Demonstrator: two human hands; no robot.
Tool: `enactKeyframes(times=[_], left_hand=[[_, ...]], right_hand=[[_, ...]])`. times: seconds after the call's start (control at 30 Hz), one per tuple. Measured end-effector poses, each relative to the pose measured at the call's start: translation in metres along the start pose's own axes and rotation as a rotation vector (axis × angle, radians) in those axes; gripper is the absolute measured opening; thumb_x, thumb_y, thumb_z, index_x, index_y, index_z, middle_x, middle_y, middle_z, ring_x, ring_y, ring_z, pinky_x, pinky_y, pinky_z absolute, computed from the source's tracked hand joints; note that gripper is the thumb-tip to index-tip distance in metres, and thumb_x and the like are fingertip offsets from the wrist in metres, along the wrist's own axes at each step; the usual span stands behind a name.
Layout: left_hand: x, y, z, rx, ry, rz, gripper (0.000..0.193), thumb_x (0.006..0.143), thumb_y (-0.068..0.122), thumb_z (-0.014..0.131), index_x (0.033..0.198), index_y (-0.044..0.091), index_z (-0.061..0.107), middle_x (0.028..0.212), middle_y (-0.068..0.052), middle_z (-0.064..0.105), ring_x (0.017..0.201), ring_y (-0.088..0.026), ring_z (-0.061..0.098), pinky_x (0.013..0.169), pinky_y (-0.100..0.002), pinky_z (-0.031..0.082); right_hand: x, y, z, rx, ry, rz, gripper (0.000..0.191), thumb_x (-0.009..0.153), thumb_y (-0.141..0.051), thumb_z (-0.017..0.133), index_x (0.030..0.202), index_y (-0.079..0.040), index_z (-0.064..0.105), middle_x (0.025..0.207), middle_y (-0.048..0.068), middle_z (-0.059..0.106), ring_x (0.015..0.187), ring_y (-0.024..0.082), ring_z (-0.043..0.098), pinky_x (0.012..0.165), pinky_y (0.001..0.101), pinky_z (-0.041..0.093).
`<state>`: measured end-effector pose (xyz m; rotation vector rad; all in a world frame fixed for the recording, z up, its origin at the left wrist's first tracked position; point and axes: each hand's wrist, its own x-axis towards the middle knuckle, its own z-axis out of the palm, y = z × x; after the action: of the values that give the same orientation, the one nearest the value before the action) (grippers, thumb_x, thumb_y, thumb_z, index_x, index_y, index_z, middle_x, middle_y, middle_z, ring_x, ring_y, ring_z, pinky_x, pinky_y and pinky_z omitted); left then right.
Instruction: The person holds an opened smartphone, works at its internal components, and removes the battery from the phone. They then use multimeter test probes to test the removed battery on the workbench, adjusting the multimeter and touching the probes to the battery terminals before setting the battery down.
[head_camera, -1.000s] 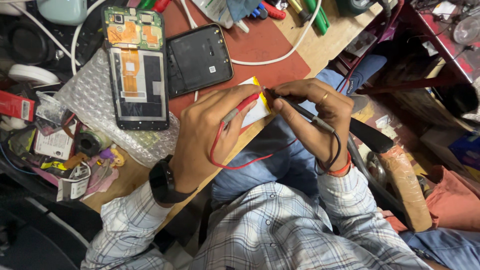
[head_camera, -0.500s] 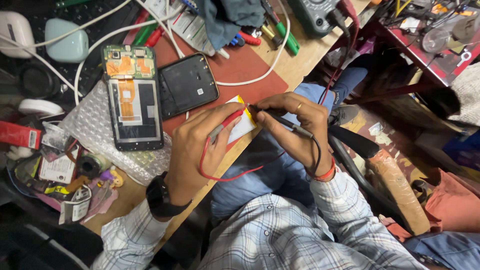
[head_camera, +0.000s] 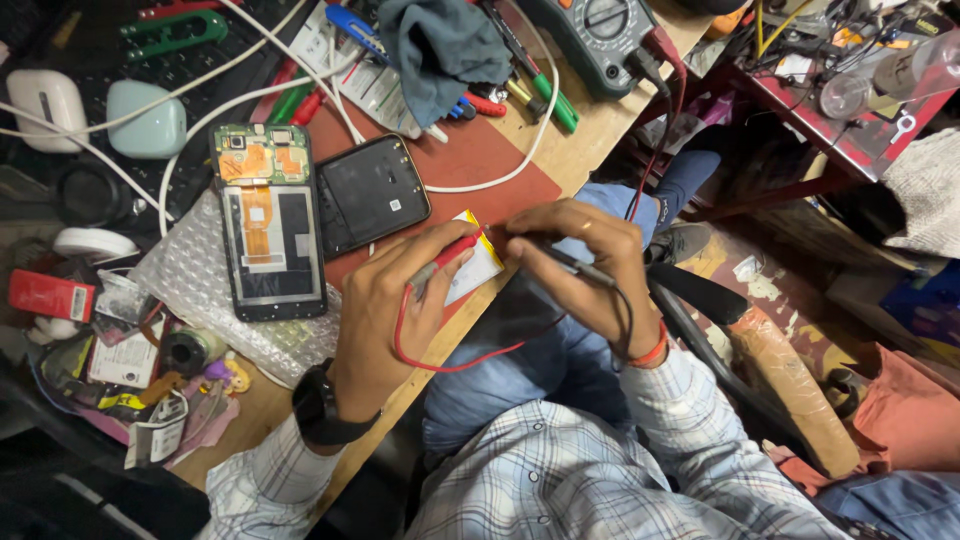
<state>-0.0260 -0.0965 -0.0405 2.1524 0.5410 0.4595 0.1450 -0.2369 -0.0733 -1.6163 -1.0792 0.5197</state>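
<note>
Cluttered across my wooden workbench (head_camera: 560, 150) are the usual repair leftovers. At the far left sit two small earbud cases, one white (head_camera: 45, 100) and one pale green (head_camera: 147, 118), with white cables trailing past them. Next over, on a sheet of bubble wrap (head_camera: 185, 270), lies an opened phone body (head_camera: 265, 222), its back already off so the orange flex strips and board show. Just beside it, on the red mat (head_camera: 470, 165), the dark back cover (head_camera: 372, 195) lies apart from the body.

My left hand (head_camera: 395, 310) is closed narrowly around the red probe (head_camera: 445, 258), its red lead looping below my wrist and the black watch (head_camera: 322, 405). The probe tip rests on the flat silver battery (head_camera: 472, 270), which is out of the phone and lies at the bench edge, between my two hands. My right hand (head_camera: 580, 265) pinches the black probe (head_camera: 570, 265) and brings its tip to the battery's upper end. Both leads run up to the multimeter (head_camera: 600, 40) at the top, next to a grey cloth (head_camera: 440, 50).

So the phone is stripped and the battery freed, with both probes on it; the phone is not yet reassembled, and I cannot see the meter's reading.
</note>
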Motion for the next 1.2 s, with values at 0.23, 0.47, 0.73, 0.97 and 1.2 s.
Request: enactKeyframes(times=[0.23, 0.47, 0.73, 0.97, 1.2], left_hand=[[-0.002, -0.001, 0.001, -0.004, 0.0, 0.026, 0.026, 0.097, 0.004, 0.064, 0.123, -0.002, 0.067, 0.115, -0.019, 0.073, 0.104, -0.035, 0.072, 0.089, -0.04, 0.056], [-0.002, -0.001, -0.001, -0.001, 0.008, 0.035, 0.026, 0.097, 0.003, 0.063, 0.122, -0.001, 0.067, 0.113, -0.018, 0.074, 0.102, -0.035, 0.072, 0.088, -0.04, 0.055], [-0.003, -0.003, 0.0, -0.018, 0.023, 0.009, 0.024, 0.097, 0.004, 0.065, 0.121, 0.001, 0.068, 0.11, -0.017, 0.074, 0.1, -0.034, 0.073, 0.086, -0.039, 0.056], [-0.005, 0.003, -0.002, -0.058, 0.03, -0.018, 0.025, 0.096, 0.004, 0.064, 0.12, 0.0, 0.068, 0.107, -0.018, 0.074, 0.1, -0.034, 0.074, 0.082, -0.039, 0.057], [-0.005, 0.0, -0.003, -0.046, 0.025, -0.002, 0.025, 0.095, 0.004, 0.064, 0.119, 0.0, 0.069, 0.108, -0.018, 0.075, 0.1, -0.035, 0.073, 0.084, -0.04, 0.056]], right_hand=[[0.058, 0.017, -0.034, -0.621, 0.249, -0.347, 0.03, 0.102, 0.008, 0.067, 0.127, -0.006, 0.071, 0.115, 0.011, 0.064, 0.103, 0.029, 0.059, 0.086, 0.0372, 0.049], [0.085, 0.034, -0.038, -0.822, 0.206, -0.356, 0.038, 0.094, -0.001, 0.07, 0.131, -0.008, 0.073, 0.111, 0.009, 0.06, 0.1, 0.03, 0.05, 0.083, 0.0418, 0.042], [0.088, 0.025, -0.032, -1.032, 0.196, -0.379, 0.042, 0.094, -0.008, 0.07, 0.136, -0.01, 0.068, 0.107, 0.011, 0.055, 0.101, 0.031, 0.051, 0.084, 0.0431, 0.044], [0.083, 0.009, -0.044, -0.894, 0.139, -0.376, 0.036, 0.103, -0.007, 0.068, 0.139, -0.009, 0.066, 0.105, 0.013, 0.055, 0.099, 0.033, 0.054, 0.08, 0.0428, 0.047], [0.029, 0.016, -0.028, -0.324, 0.285, -0.151, 0.027, 0.108, -0.014, 0.066, 0.132, -0.002, 0.066, 0.102, 0.007, 0.064, 0.082, 0.017, 0.06, 0.075, 0.0307, 0.048]])
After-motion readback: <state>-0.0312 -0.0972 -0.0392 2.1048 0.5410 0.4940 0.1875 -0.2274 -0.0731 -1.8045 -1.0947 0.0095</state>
